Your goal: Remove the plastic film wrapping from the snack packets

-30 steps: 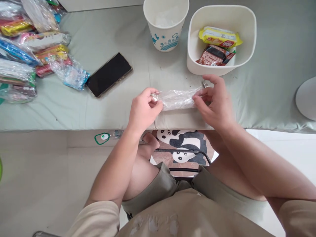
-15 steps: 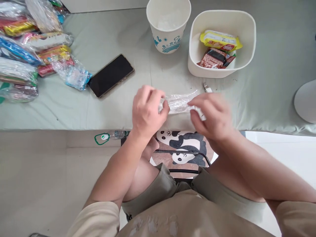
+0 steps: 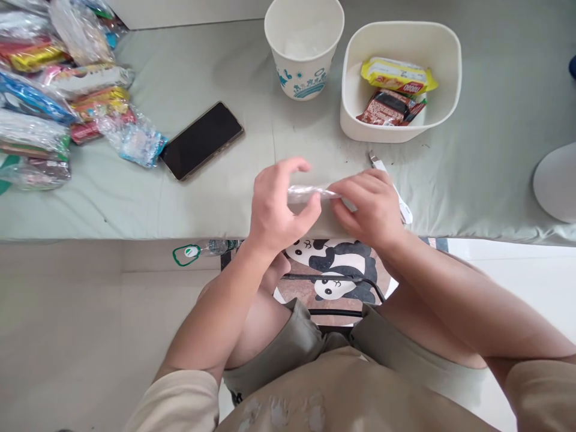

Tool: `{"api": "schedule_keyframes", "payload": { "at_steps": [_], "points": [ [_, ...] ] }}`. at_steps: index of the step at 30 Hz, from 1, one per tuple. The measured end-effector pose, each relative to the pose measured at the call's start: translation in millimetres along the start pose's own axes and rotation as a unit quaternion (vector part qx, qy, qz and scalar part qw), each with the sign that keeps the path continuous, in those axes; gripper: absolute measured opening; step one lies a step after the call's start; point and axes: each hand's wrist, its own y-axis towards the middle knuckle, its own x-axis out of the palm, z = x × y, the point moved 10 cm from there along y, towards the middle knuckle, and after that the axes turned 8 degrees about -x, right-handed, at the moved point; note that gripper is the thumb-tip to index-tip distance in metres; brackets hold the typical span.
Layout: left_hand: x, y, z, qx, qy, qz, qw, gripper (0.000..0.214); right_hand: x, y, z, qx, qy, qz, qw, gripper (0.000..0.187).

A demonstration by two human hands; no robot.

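My left hand (image 3: 274, 207) and my right hand (image 3: 369, 207) are close together above the front edge of the grey-green table (image 3: 216, 192). Between them they pinch a crumpled clear plastic wrapper (image 3: 310, 192), squeezed into a thin strip. Both hands have their fingers closed on it. A small white tool (image 3: 396, 195) lies on the table just right of my right hand. Beyond the hands stand a white paper cup (image 3: 303, 45) with blue print and a white tub (image 3: 400, 78) holding a yellow and a brown snack packet.
A black phone (image 3: 202, 139) lies left of centre. A heap of wrapped snack packets (image 3: 54, 90) fills the far left. A white round object (image 3: 555, 183) sits at the right edge. Below the table are my knees and a panda-print stool (image 3: 335, 273).
My hands have drawn closer together, and the clear wrapper, first stretched wide between them, is now bunched into a short thin strip. The white tool has come into view.
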Motion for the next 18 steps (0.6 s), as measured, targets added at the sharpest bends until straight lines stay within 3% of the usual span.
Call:
{"api": "schedule_keyframes", "payload": {
  "at_steps": [2, 4, 6, 8, 11, 14, 18],
  "points": [
    [-0.8, 4, -11, -0.047, -0.109, -0.013, 0.993, 0.043, 1, -3, 12, 0.09, 0.15, 0.014, 0.985, 0.018],
    [17.3, 4, -17, -0.089, -0.224, -0.104, 0.965, 0.042, 9, -8, 21, 0.17, 0.295, 0.019, 0.94, 0.02],
    [37.8, 0, -17, -0.126, -0.307, -0.197, 0.922, 0.035, 19, -11, 20, 0.202, 0.387, 0.01, 0.899, 0.025],
    [45.0, -2, -19, -0.158, -0.337, -0.215, 0.903, 0.027, 24, -10, 16, 0.202, 0.423, -0.007, 0.883, 0.03],
    [47.4, -4, -25, -0.182, -0.313, -0.209, 0.908, 0.018, 27, -10, 15, 0.197, 0.424, -0.03, 0.883, 0.031],
    [56.4, -10, -25, -0.194, -0.314, -0.256, 0.893, 0.017, 32, -12, 16, 0.193, 0.435, -0.054, 0.878, 0.03],
    [53.1, -7, -27, -0.208, -0.358, -0.236, 0.879, 0.019, 33, -15, 22, 0.181, 0.455, -0.021, 0.872, 0.03]
  ]
}}
